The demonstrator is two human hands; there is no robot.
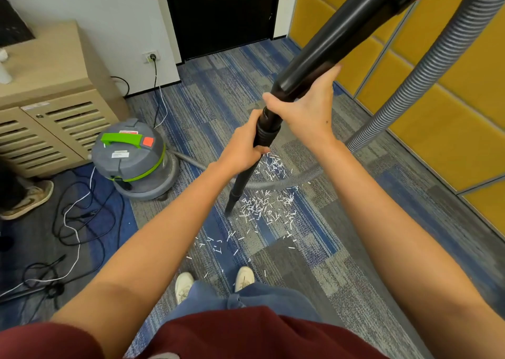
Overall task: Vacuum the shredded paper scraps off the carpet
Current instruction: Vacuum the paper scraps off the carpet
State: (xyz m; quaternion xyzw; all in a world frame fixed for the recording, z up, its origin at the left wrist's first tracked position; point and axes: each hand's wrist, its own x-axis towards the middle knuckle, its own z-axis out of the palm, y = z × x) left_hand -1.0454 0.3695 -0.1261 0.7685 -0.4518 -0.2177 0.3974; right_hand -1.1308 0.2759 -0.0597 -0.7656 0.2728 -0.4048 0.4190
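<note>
With both hands clamped on the wand, sweep the nozzle slowly rightward through the scraps.

The wand and hose are running out past the top edge. A shoe is showing at the left edge, its wearer cut off. Labels on the vacuum are showing too small to read.
</note>
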